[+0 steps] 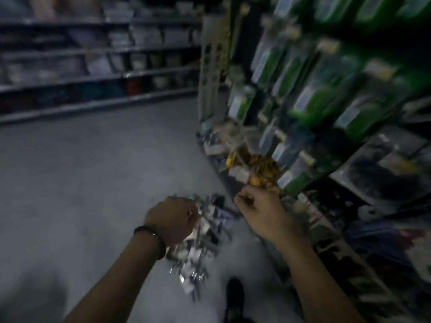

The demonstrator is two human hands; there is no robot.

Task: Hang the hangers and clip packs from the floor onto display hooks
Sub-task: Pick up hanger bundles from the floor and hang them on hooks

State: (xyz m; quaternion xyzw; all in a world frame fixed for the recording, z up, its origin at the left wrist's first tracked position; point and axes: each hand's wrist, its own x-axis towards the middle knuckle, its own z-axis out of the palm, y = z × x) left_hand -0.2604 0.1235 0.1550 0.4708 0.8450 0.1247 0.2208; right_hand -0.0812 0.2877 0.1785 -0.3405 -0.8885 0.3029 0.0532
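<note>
The view is dim and blurred. My left hand (173, 219) grips a hanging bunch of clip packs (200, 243), silvery with white cards, low over the grey floor. My right hand (261, 209) is curled at the display rack, its fingers pinching the lower edge of a clear pack of orange clips (262, 170) that hangs there. Green-carded packs (310, 106) hang in rows on the rack's hooks above and to the right. What my right fingers hold exactly is hard to tell.
A display rack (212, 66) of hooks fills the right side. Long shelves (98, 78) with boxed goods run along the far left. The grey floor (93, 173) lies between. My dark shoe (234, 297) shows at the bottom, close to the rack's base.
</note>
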